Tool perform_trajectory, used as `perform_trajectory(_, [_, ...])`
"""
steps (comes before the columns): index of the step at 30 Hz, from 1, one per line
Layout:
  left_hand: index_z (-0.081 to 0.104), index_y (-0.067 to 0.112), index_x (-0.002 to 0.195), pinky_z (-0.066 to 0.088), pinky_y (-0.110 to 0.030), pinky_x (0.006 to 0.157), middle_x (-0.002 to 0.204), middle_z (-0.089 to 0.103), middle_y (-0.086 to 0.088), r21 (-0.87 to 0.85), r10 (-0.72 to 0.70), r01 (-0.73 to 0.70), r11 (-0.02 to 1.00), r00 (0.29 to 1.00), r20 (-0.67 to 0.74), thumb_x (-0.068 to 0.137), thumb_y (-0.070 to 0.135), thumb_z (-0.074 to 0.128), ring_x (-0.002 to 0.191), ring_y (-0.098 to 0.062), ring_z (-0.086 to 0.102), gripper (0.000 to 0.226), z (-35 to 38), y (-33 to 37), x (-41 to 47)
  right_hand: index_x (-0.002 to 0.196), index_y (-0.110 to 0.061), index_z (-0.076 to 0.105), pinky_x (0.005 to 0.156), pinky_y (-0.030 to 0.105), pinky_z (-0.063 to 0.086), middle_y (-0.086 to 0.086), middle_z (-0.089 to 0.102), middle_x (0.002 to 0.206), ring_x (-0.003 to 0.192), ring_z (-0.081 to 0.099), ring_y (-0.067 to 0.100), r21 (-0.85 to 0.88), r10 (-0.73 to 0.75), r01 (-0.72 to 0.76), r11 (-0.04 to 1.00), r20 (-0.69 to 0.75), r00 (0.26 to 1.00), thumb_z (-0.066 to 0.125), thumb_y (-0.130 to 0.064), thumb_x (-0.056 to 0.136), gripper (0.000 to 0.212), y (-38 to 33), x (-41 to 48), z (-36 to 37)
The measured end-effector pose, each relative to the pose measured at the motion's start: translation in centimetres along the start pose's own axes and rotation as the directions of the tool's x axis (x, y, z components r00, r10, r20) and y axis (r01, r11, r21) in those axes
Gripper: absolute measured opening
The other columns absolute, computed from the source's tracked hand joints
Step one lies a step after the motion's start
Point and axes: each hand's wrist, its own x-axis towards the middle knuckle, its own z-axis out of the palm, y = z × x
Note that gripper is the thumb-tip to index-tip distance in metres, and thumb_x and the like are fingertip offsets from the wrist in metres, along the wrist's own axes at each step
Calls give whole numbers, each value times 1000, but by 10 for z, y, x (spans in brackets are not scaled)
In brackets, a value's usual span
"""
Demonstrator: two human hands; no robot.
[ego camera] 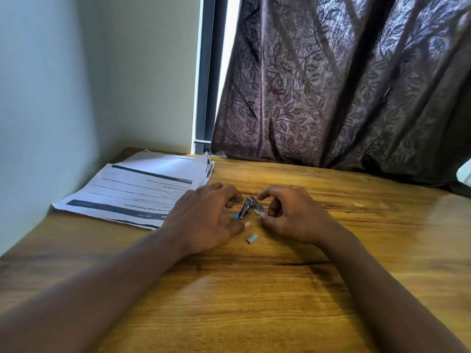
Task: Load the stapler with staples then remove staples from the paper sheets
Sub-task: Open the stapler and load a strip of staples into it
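A small blue and metal stapler [248, 208] lies hinged open in a V on the wooden table [254, 289], between both hands. My left hand [207, 220] holds its blue base arm, fingers curled over it. My right hand [288, 215] pinches the metal magazine arm with thumb and fingers. A short silver strip of staples [252, 238] lies loose on the table just in front of the stapler, touched by neither hand. A stack of printed paper sheets [142, 189] lies at the back left, partly under my left hand.
A pale wall stands along the table's left side. A dark patterned curtain [344, 85] hangs down to the table's far edge, with a window frame [206, 72] beside it. A white object [465, 174] shows at the right edge.
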Motion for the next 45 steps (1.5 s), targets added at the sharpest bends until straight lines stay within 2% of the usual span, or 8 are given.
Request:
perform_trajectory(4, [64,37,122,40,-21,71,99,64,23,-20,-50,49,999,999,-21,87,53,70,87,1,56,39,4,-1,1,116,-26,68,63,28,50,-2,70,80,72,64,10,165,66,-58,985,-43,997,77,-24,85,32,0,1,0])
perform_trajectory(9, [73,35,104,41,-8,63,85,69,21,-287,-200,148,947,966,-161,88,32,75,74,5,65,16,2,-7,4,106,-24,72,66,42,57,4,74,80,70,68,22,343,149,-126,931,-43,988,71,-15,90,19,2,1,0])
perform_trajectory(12, [77,31,93,50,-14,62,69,72,15,-458,-308,161,874,913,-268,89,25,72,67,3,68,9,-4,-13,7,105,-19,73,63,41,55,13,75,83,64,66,20,485,180,-151,861,-14,984,64,-5,92,21,2,1,-1])
perform_trajectory(16, [79,19,94,60,-30,71,71,77,1,-753,-472,125,646,841,-265,91,13,70,67,-11,75,11,-12,-15,11,108,-13,73,60,29,50,13,74,81,65,64,18,639,157,-147,755,41,987,55,1,94,27,2,0,-4])
perform_trajectory(21, [78,11,93,60,-24,61,73,75,-5,-948,-548,58,314,826,-131,94,10,69,62,-15,71,9,-23,-15,14,111,-3,71,62,31,53,16,68,79,67,62,24,798,94,-166,579,136,986,56,3,88,28,-2,-3,-7])
perform_trajectory(26, [77,4,99,59,-24,59,78,77,-9,-975,-491,117,189,871,10,91,15,72,63,-15,70,15,-19,-14,15,121,10,61,59,30,57,27,66,88,68,66,27,928,-65,-230,291,259,964,51,2,83,40,-16,-9,-9])
perform_trajectory(33, [74,2,102,56,-22,57,78,74,-11,-959,-355,175,225,931,87,84,18,78,59,-14,66,24,-9,0,12,120,1,65,66,34,62,23,71,93,73,72,28,904,-174,-353,239,398,901,63,-41,92,50,-34,-15,-1])
perform_trajectory(45, [76,5,101,56,-25,63,76,74,-9,-932,-286,99,349,958,-5,75,27,79,63,-14,66,34,-5,-2,13,99,-4,68,50,27,56,13,67,77,57,66,22,891,-45,-440,111,447,894,59,-27,89,27,-45,-13,6])
